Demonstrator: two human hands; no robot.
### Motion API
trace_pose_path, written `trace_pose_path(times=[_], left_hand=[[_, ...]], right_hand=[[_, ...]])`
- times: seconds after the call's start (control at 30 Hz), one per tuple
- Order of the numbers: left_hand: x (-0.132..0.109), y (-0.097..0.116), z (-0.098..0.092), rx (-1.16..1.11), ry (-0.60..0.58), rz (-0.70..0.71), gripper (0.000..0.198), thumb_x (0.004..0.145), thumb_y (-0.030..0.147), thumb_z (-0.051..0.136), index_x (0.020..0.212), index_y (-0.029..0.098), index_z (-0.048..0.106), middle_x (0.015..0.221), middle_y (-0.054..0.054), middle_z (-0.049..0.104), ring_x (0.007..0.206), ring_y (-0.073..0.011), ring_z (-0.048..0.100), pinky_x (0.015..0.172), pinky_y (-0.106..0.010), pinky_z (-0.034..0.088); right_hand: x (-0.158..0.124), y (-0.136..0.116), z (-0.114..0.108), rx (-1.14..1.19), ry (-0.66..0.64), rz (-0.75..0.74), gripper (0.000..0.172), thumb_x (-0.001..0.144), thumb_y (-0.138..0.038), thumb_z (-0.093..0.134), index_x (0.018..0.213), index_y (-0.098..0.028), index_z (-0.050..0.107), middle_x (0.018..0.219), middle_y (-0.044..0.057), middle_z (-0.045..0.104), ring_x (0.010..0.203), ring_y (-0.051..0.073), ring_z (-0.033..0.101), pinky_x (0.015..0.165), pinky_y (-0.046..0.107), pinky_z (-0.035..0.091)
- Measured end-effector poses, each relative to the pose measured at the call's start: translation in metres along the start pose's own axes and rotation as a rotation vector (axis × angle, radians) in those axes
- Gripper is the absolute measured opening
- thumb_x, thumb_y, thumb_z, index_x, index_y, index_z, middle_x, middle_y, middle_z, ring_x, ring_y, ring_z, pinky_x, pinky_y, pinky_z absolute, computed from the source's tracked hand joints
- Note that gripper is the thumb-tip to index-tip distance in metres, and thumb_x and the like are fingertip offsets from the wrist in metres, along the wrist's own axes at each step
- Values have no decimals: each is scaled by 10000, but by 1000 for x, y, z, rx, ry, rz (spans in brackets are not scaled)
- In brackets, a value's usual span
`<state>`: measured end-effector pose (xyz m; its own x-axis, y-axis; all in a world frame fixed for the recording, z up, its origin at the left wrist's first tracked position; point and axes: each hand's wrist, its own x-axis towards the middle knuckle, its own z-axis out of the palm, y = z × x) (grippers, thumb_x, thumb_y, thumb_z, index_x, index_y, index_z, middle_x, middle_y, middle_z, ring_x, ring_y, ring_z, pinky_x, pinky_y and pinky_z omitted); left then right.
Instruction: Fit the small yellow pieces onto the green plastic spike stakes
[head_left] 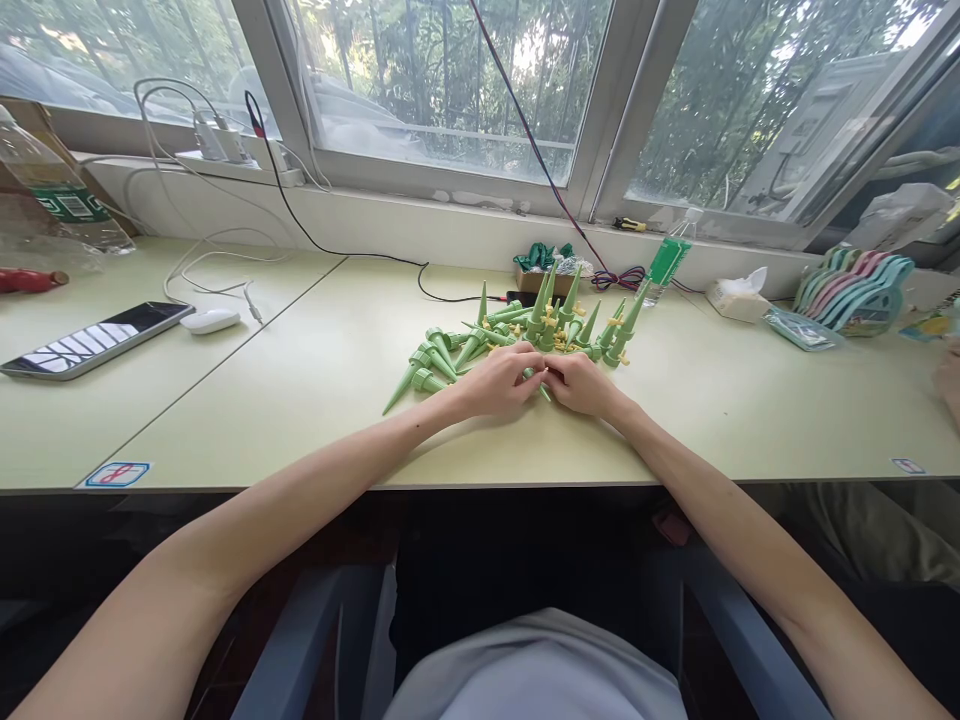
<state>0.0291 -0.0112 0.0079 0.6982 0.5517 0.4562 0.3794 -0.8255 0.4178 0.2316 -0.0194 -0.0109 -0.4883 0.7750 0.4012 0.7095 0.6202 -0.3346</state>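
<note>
Okay, left hand [504, 380] pinches a spike [545, 394], right hand [583, 384] curls alongside, can't tell its grip; spike pile [540, 312] at 12 o'clock.

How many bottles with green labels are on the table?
2. The left bottle is at the far left, by the picture's edge. The right bottle is beyond the green spikes, near the window. Others may be hidden.
</note>
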Motion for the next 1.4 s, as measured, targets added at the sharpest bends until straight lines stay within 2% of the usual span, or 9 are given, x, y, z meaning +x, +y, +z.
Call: trace_pose_path(times=[0.67,1.0,1.4], left_hand=[[0,-1,-1,64,-38,30,281,982,278,441,989,153,693,998,-84,620,829,-172,571,743,-313,450],[0,-1,-2,87,-50,28,280,983,293,439,936,148,674,980,-79,611,778,-161,557,722,-310,453],[0,0,-2,66,-34,32,263,978,283,454,961,159,685,971,-76,609,799,-164,564,726,-303,454]], right_hand=[[-1,-3,-2,19,-9,26,200,881,-114,485,881,-165,679,837,71,726,713,183,618,695,270,411],[0,-2,-2,6,-9,22,193,884,-116,487,856,-169,671,826,69,722,712,183,612,689,267,407],[0,-2,-2,19,-6,23,192,882,-125,487,873,-170,673,825,74,718,718,187,607,696,270,415]])
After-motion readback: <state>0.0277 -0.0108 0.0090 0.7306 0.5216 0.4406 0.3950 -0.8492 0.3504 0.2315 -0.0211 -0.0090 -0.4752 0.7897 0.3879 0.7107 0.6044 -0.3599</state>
